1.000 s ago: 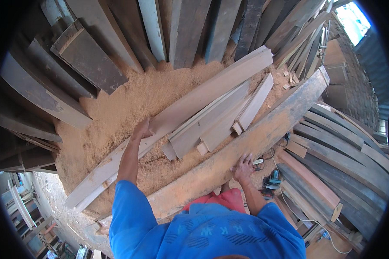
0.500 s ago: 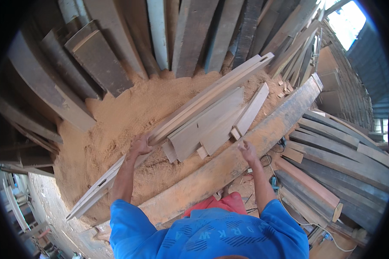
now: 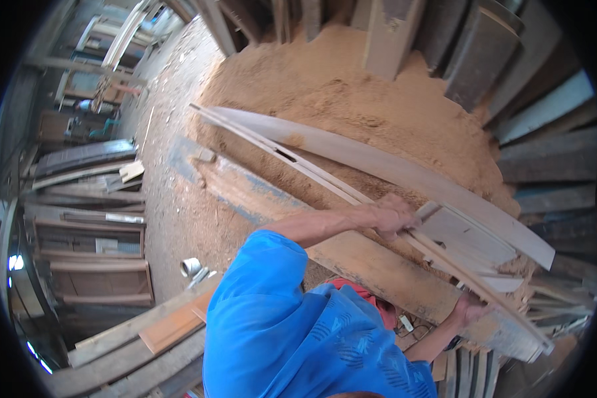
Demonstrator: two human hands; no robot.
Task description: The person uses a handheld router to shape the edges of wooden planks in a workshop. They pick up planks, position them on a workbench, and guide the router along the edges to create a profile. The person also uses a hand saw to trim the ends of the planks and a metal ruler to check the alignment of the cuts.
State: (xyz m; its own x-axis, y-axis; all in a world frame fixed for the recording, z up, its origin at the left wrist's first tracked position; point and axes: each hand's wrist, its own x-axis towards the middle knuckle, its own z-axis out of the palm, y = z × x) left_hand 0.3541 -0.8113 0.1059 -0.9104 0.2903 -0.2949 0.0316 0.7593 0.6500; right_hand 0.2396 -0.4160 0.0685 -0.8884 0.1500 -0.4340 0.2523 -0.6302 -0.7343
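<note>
A long, narrow wooden rail (image 3: 331, 180) with a dark slot cut in it runs slantwise from the upper left to the lower right. My left hand (image 3: 393, 216) is closed around it near its middle. Farther along, my right hand (image 3: 469, 310) grips its near edge towards the lower right end; the fingertips are partly hidden. Behind the rail, a wide pale board (image 3: 378, 169) lies on the sawdust. Beyond my left hand rest some flat wood panels (image 3: 467, 235), partly covered by the rail.
A thick, dusty beam (image 3: 358, 262) lies between my body and the rail. Heaped sawdust (image 3: 312, 79) spreads behind, with planks (image 3: 395, 40) leaning around it. Wooden frames (image 3: 89, 265) and stacked boards (image 3: 139, 351) stand at the left. A roll of tape (image 3: 190, 267) sits near the boards.
My view has swung to the left. My right hand, held free above the beam before, is now on the rail. My left hand still holds the rail, which has shifted nearer to the beam.
</note>
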